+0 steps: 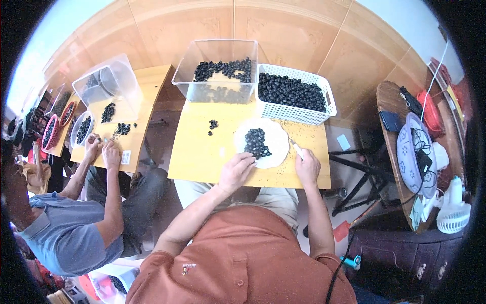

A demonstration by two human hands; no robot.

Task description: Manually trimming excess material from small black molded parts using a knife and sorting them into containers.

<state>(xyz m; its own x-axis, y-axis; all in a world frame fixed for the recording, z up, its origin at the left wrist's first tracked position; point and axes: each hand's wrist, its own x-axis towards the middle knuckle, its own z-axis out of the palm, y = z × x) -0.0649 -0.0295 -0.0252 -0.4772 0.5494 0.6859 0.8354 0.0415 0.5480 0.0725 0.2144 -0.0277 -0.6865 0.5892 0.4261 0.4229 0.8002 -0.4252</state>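
Left of the white plate (277, 139), set near the front edge, room was left on the yellow tabletop (197, 157). At its near-left rim the left hand (236, 171) was poised, fingers narrowed, any hold impossible to tell; right of it, a small knife-like tool (297, 149) was gripped by the right hand (307, 166). Dark fruit (257, 143) was heaped on the plate and, behind it, in a clear bin (195, 55) and a white basket (293, 117)

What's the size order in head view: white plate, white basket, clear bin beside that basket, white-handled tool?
Largest to smallest:
1. clear bin
2. white basket
3. white plate
4. white-handled tool, partly hidden by right hand
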